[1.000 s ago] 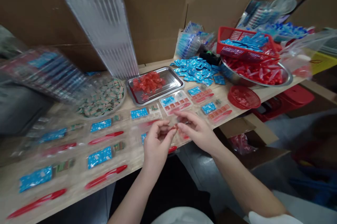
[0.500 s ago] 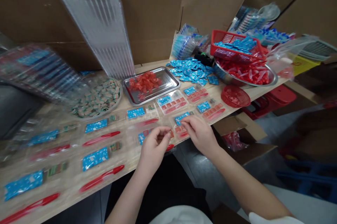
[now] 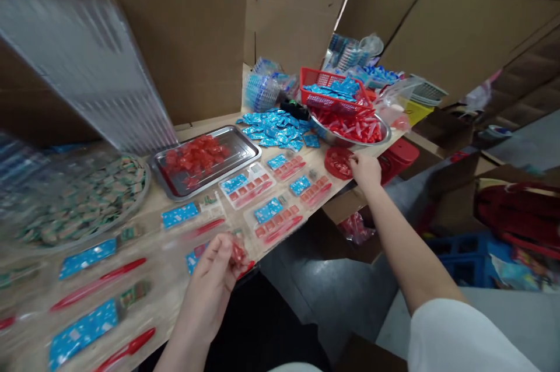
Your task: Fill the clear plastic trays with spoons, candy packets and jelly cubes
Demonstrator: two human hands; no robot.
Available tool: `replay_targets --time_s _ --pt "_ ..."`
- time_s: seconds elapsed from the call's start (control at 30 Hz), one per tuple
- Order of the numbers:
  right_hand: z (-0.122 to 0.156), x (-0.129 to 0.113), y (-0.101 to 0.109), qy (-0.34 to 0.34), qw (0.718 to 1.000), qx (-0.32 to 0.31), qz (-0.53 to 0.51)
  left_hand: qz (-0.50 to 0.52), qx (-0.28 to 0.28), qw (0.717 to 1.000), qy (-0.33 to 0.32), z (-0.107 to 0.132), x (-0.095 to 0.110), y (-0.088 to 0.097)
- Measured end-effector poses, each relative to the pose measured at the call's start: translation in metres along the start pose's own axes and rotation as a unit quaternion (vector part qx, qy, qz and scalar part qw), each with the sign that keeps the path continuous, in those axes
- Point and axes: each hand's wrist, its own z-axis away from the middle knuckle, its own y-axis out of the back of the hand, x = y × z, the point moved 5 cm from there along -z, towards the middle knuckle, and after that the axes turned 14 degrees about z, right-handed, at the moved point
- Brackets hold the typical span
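Observation:
My left hand (image 3: 212, 276) is closed around small red translucent pieces (image 3: 238, 254), above the near edge of the table. Below it a tray with a blue printed packet is partly covered. To the right, my right hand (image 3: 366, 171) has its fingers curled together at the right side of a small round red basket (image 3: 335, 163) that holds reddish pieces. Whatever is between those fingertips is hidden. Between the hands lie clear trays with a blue packet (image 3: 268, 210), a row of red squares (image 3: 276, 219) and a red plastic knife-like piece (image 3: 283, 230).
A metal tray (image 3: 238, 153) holds red pieces. Behind are a pile of blue packets (image 3: 277, 127) and a steel bowl (image 3: 385, 134) with a red basket (image 3: 308, 77) on top. At left are a round container of small striped packets (image 3: 109, 185) and leaning clear trays (image 3: 91, 57).
The view has swung right. My right hand has moved from the clear trays to the small red basket. My left hand stays near the table edge, with red pieces now showing in it.

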Motion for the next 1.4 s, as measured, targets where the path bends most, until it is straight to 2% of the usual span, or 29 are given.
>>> replay_targets --time_s 0.07,0.13,0.17,0.2,0.27,0.3,0.33,0.4,0.5,0.6,0.67,0.73,0.8,0.87,0.93,0.97,1.0,1.07,1.1,1.13,1.2,1.3,1.4 --pt "0.017 -0.017 0.012 0.022 0.998 0.031 -0.043 0.055 -0.007 0.998 0.021 0.0 -0.001 -0.003" --pt "0.051 -0.052 0.038 0.093 0.98 0.063 -0.164 0.082 0.0 0.996 0.029 0.0 -0.001 -0.005" --pt "0.075 -0.076 0.053 0.155 0.953 0.052 -0.257 0.082 0.006 0.996 0.023 -0.001 -0.002 -0.005" --pt "0.101 -0.102 0.068 0.227 0.912 0.017 -0.341 0.072 0.016 0.997 0.009 -0.001 -0.002 -0.004" --pt "0.158 -0.152 0.096 0.363 0.817 -0.084 -0.439 0.029 0.036 0.998 -0.03 -0.001 -0.001 -0.001" --pt "0.183 -0.171 0.108 0.403 0.777 -0.117 -0.47 0.0 0.047 0.998 -0.048 0.0 -0.001 0.002" --pt "0.202 -0.185 0.117 0.412 0.759 -0.128 -0.488 -0.032 0.059 0.996 -0.067 0.002 0.001 0.006" --pt "0.227 -0.205 0.123 0.414 0.747 -0.139 -0.502 -0.085 0.079 0.988 -0.098 0.008 0.006 0.015" --pt "0.239 -0.219 0.118 0.426 0.747 -0.141 -0.49 -0.132 0.062 0.984 -0.104 0.025 0.013 0.032" --pt "0.246 -0.225 0.119 0.477 0.718 -0.138 -0.488 -0.163 0.044 0.983 -0.07 0.043 0.016 0.05" --pt "0.252 -0.231 0.121 0.481 0.699 -0.183 -0.496 -0.174 0.069 0.98 -0.065 0.051 0.02 0.062" --pt "0.257 -0.24 0.118 0.424 0.698 -0.267 -0.511 -0.207 0.101 0.968 -0.096 0.057 0.025 0.071" --pt "0.262 -0.249 0.115 0.341 0.689 -0.347 -0.538 -0.287 0.126 0.933 -0.179 0.061 0.035 0.074" --pt "0.266 -0.258 0.113 0.288 0.656 -0.406 -0.567 -0.388 0.129 0.867 -0.286 0.067 0.046 0.071" --pt "0.266 -0.266 0.113 0.287 0.633 -0.43 -0.576 -0.467 0.107 0.797 -0.368 0.072 0.05 0.067" --pt "0.263 -0.27 0.113 0.3 0.645 -0.416 -0.567 -0.497 0.097 0.769 -0.391 0.073 0.051 0.067" --pt "0.257 -0.273 0.114 0.321 0.673 -0.378 -0.549 -0.522 0.096 0.745 -0.403 0.075 0.05 0.068" --pt "0.243 -0.282 0.117 0.395 0.741 -0.248 -0.484 -0.571 0.1 0.71 -0.4 0.075 0.047 0.072" --pt "0.238 -0.288 0.119 0.441 0.761 -0.178 -0.441 -0.596 0.095 0.695 -0.39 0.074 0.044 0.074" --pt "0.235 -0.295 0.12 0.489 0.768 -0.118 -0.396 -0.621 0.082 0.683 -0.376 0.072 0.04 0.076" --pt "0.236 -0.311 0.118 0.571 0.756 -0.05 -0.317 -0.665 0.043 0.66 -0.348 0.069 0.031 0.077" --pt "0.24 -0.327 0.115 0.616 0.747 -0.026 -0.249 -0.695 0.013 0.634 -0.34 0.065 0.024 0.079" --pt "0.246 -0.333 0.119 0.622 0.749 -0.031 -0.225 -0.692 0.009 0.632 -0.35 0.063 0.026 0.079"
